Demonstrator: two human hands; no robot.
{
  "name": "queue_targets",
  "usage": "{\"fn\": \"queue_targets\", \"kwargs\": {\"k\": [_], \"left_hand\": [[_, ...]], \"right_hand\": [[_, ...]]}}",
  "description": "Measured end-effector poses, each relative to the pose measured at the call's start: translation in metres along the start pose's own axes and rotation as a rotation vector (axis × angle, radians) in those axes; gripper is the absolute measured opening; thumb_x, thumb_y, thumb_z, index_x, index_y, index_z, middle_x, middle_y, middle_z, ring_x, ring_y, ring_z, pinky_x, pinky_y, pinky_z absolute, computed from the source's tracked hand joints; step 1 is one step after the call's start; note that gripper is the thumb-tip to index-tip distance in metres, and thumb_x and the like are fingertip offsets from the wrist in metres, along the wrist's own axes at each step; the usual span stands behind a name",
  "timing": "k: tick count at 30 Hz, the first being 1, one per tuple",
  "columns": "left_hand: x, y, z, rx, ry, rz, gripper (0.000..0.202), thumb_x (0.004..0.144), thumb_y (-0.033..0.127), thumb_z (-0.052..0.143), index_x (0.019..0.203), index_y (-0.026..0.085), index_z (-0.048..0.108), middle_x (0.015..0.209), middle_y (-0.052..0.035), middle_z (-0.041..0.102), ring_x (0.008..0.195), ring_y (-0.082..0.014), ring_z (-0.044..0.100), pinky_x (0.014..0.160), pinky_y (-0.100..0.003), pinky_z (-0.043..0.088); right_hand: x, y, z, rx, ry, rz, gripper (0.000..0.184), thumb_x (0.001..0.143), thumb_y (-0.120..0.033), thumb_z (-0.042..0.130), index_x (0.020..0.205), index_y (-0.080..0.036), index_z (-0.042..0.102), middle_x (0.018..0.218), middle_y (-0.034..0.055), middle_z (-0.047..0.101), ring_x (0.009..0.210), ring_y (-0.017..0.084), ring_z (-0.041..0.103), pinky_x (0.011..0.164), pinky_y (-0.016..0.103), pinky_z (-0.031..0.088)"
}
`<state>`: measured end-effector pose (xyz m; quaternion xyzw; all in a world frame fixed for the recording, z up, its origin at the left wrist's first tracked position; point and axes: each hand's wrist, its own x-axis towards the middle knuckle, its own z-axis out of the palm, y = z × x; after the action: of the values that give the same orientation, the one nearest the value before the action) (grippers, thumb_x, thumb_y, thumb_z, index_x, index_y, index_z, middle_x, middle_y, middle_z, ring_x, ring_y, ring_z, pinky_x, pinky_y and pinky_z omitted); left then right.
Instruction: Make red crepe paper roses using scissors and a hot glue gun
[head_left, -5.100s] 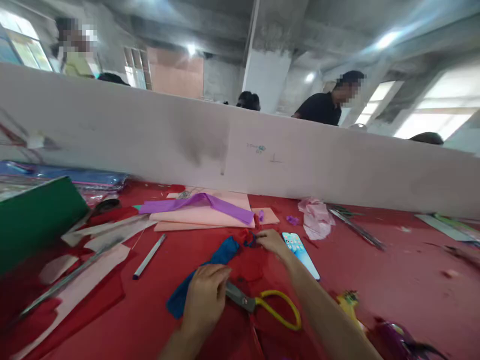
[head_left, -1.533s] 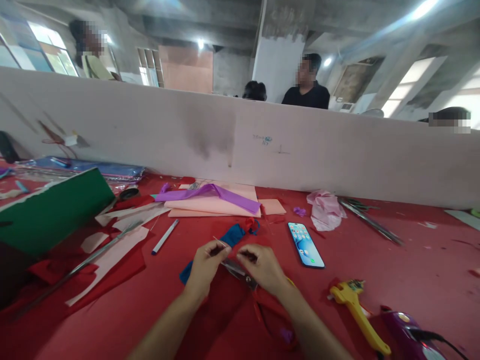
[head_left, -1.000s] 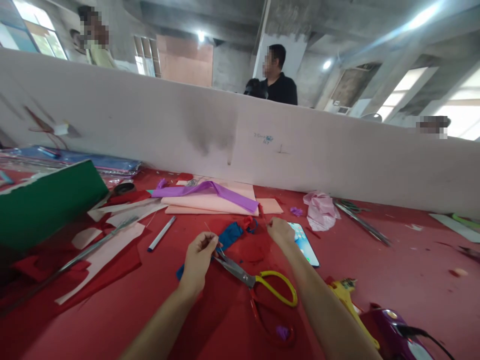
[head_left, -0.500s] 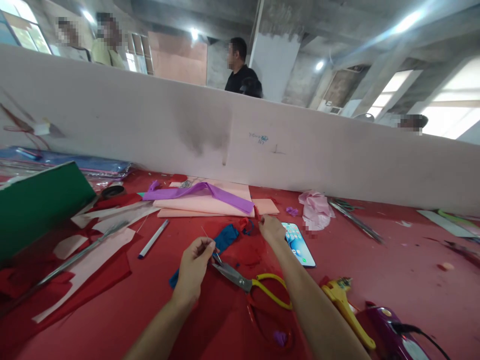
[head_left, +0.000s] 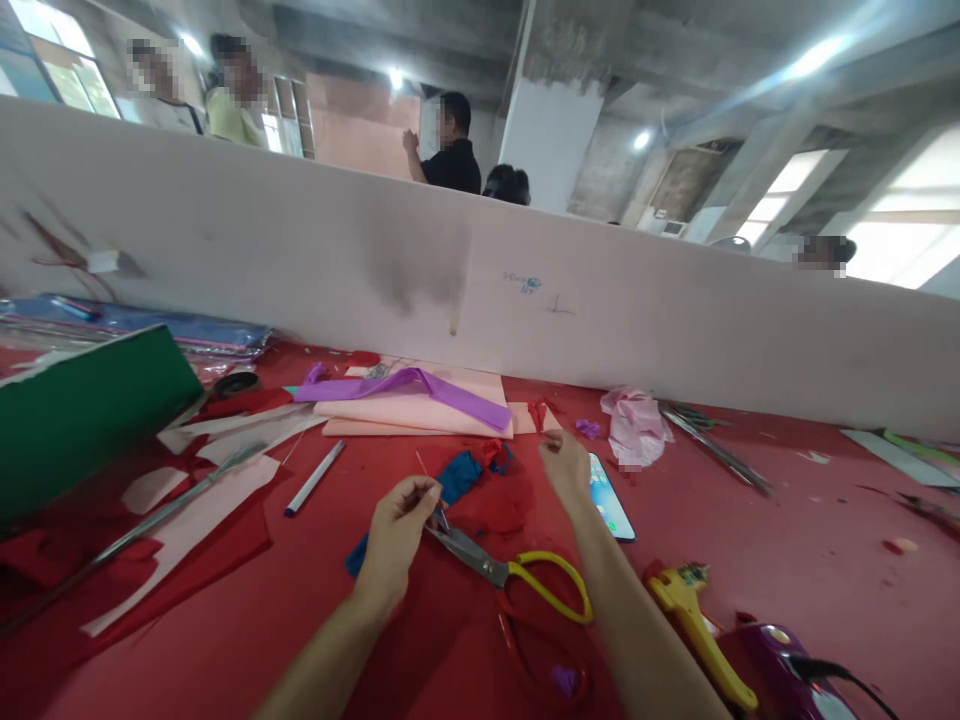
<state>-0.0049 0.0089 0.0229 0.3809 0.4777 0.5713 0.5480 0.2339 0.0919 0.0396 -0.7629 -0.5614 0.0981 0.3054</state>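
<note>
My left hand (head_left: 397,515) is closed in a pinch on a thin wire-like stem (head_left: 421,463) that sticks up past the fingertips. Below those fingers lie the blades of scissors (head_left: 491,570), which have yellow handles. Blue crumpled material (head_left: 459,477) and a small red bundle (head_left: 493,455) rest beyond the left hand. My right hand (head_left: 568,465) is also pinched, with a small red piece (head_left: 538,414) showing at its fingertips; whether it is cloth or paper I cannot tell. Partly behind the right wrist lies a phone (head_left: 611,505) with a lit screen.
Folded peach sheets (head_left: 412,408) lie under a purple strip (head_left: 450,393). A marker (head_left: 315,478) and pale cut scraps (head_left: 217,520) are at left, by a green board (head_left: 90,420). A yellow glue gun (head_left: 697,630) and a second pair of scissors (head_left: 517,640) lie nearer. A white partition (head_left: 637,310) stands behind.
My right hand has moved slightly right, the small red piece moving along with it and standing clearer above the fingers. My left hand keeps its pinch. A person beyond the partition has raised a hand.
</note>
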Motion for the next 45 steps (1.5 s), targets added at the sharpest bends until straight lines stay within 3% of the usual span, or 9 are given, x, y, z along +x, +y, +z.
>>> {"fn": "queue_targets", "kwargs": {"k": [6, 10, 16, 21, 28, 34, 38, 41, 45], "left_hand": [[-0.006, 0.003, 0.006, -0.038, -0.044, 0.040, 0.020, 0.066, 0.032, 0.072, 0.077, 0.016, 0.073, 0.071, -0.0035, 0.069, 0.067, -0.0143, 0.059, 0.066, -0.024, 0.044], [-0.011, 0.004, 0.009, -0.044, -0.088, 0.065, 0.016, 0.068, 0.028, 0.071, 0.079, 0.017, 0.075, 0.076, -0.0044, 0.072, 0.071, -0.0154, 0.060, 0.070, -0.026, 0.045], [-0.014, 0.002, 0.012, -0.034, -0.098, 0.101, 0.007, 0.067, 0.022, 0.069, 0.068, 0.016, 0.072, 0.066, -0.0017, 0.067, 0.065, -0.0148, 0.058, 0.068, -0.027, 0.045], [-0.016, 0.003, 0.014, -0.002, -0.110, 0.117, 0.006, 0.065, 0.021, 0.069, 0.066, 0.017, 0.072, 0.066, -0.0023, 0.067, 0.066, -0.0169, 0.058, 0.069, -0.028, 0.046], [-0.022, 0.008, 0.013, 0.116, -0.108, 0.251, 0.010, 0.067, 0.017, 0.063, 0.066, 0.018, 0.073, 0.071, -0.0036, 0.068, 0.070, -0.0179, 0.059, 0.071, -0.028, 0.046], [-0.022, 0.007, 0.013, 0.127, -0.118, 0.249, 0.008, 0.068, 0.017, 0.064, 0.065, 0.018, 0.071, 0.070, -0.0034, 0.067, 0.070, -0.0178, 0.058, 0.071, -0.028, 0.045], [-0.021, 0.004, 0.016, -0.046, -0.147, 0.048, 0.011, 0.065, 0.026, 0.072, 0.067, 0.016, 0.069, 0.067, -0.0025, 0.064, 0.066, -0.0157, 0.055, 0.067, -0.027, 0.044], [-0.018, 0.002, 0.016, -0.232, -0.183, -0.120, 0.020, 0.062, 0.028, 0.075, 0.074, 0.014, 0.069, 0.071, -0.0030, 0.064, 0.065, -0.0139, 0.056, 0.068, -0.027, 0.043], [-0.013, -0.001, 0.013, -0.383, -0.140, -0.258, 0.025, 0.059, 0.025, 0.076, 0.078, 0.014, 0.065, 0.064, -0.0004, 0.060, 0.057, -0.0105, 0.053, 0.061, -0.024, 0.041]], "right_hand": [[-0.075, -0.025, -0.008, 0.324, -0.112, -0.284, 0.024, 0.080, -0.031, 0.053, 0.093, -0.016, 0.067, 0.088, 0.0073, 0.073, 0.077, 0.019, 0.066, 0.069, 0.029, 0.052], [-0.113, -0.042, -0.008, 0.507, -0.167, -0.458, 0.015, 0.080, -0.025, 0.055, 0.085, -0.018, 0.067, 0.082, 0.0052, 0.070, 0.074, 0.018, 0.063, 0.067, 0.028, 0.050], [-0.121, -0.044, -0.001, 0.406, -0.129, -0.564, 0.012, 0.082, -0.021, 0.054, 0.086, -0.021, 0.066, 0.089, 0.0059, 0.067, 0.084, 0.021, 0.062, 0.078, 0.033, 0.049], [-0.122, -0.041, 0.005, 0.385, -0.113, -0.586, 0.011, 0.084, -0.020, 0.052, 0.086, -0.023, 0.062, 0.086, 0.0049, 0.065, 0.080, 0.020, 0.062, 0.075, 0.033, 0.049], [-0.122, -0.039, 0.005, 0.465, -0.096, -0.646, 0.010, 0.084, -0.017, 0.052, 0.086, -0.023, 0.060, 0.086, 0.0041, 0.064, 0.080, 0.018, 0.062, 0.075, 0.031, 0.049], [-0.122, -0.038, 0.005, 0.458, -0.095, -0.633, 0.009, 0.084, -0.019, 0.053, 0.085, -0.022, 0.061, 0.087, 0.0053, 0.064, 0.079, 0.019, 0.062, 0.074, 0.031, 0.049], [-0.126, -0.042, 0.004, 0.413, -0.149, -0.568, 0.010, 0.083, -0.023, 0.054, 0.085, -0.022, 0.064, 0.086, 0.0061, 0.066, 0.078, 0.020, 0.062, 0.074, 0.032, 0.049], [-0.128, -0.044, 0.005, 0.450, -0.274, -0.432, 0.013, 0.082, -0.027, 0.055, 0.086, -0.022, 0.067, 0.085, 0.0057, 0.068, 0.074, 0.020, 0.062, 0.071, 0.032, 0.048], [-0.128, -0.048, 0.006, 0.714, -0.566, -0.073, 0.020, 0.076, -0.037, 0.061, 0.084, -0.020, 0.068, 0.067, 0.0029, 0.066, 0.061, 0.018, 0.060, 0.059, 0.029, 0.047]]}}
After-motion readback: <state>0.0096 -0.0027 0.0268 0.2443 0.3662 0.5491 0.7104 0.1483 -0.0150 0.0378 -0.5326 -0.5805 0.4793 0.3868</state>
